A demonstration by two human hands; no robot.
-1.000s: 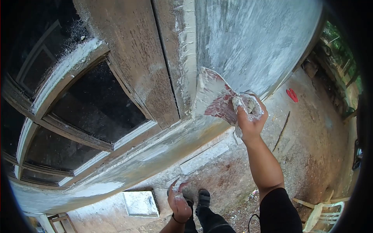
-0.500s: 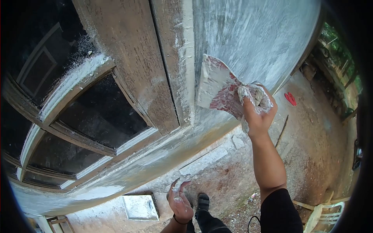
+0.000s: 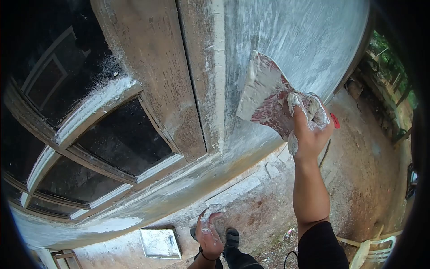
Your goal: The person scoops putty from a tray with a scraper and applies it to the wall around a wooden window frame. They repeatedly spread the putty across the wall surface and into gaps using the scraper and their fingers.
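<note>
My right hand [image 3: 312, 130], coated in white putty, grips a wide, bent scraper sheet [image 3: 269, 96]. Its reddish face is smeared with putty. The sheet's left edge is close over the whitish-blue wall [image 3: 291, 40], a little right of the wooden window frame [image 3: 152, 67]. A pale putty strip [image 3: 218, 76] runs along the joint between frame and wall. Lower down, my left hand [image 3: 209, 235] is held cupped with its fingers curved and apart, white putty on the palm and fingers.
A white-smeared rectangular tray [image 3: 160, 243] lies on the ground by the wall's foot. Dark glass panes [image 3: 121, 130] fill the window at left. To the right are a red sandal [image 3: 334, 121] and a pale plastic chair [image 3: 374, 253]. My sandalled foot [image 3: 232, 236] shows below.
My right hand and the scraper sheet have shifted right and slightly up, farther from the window frame. The left hand stays in nearly the same place.
</note>
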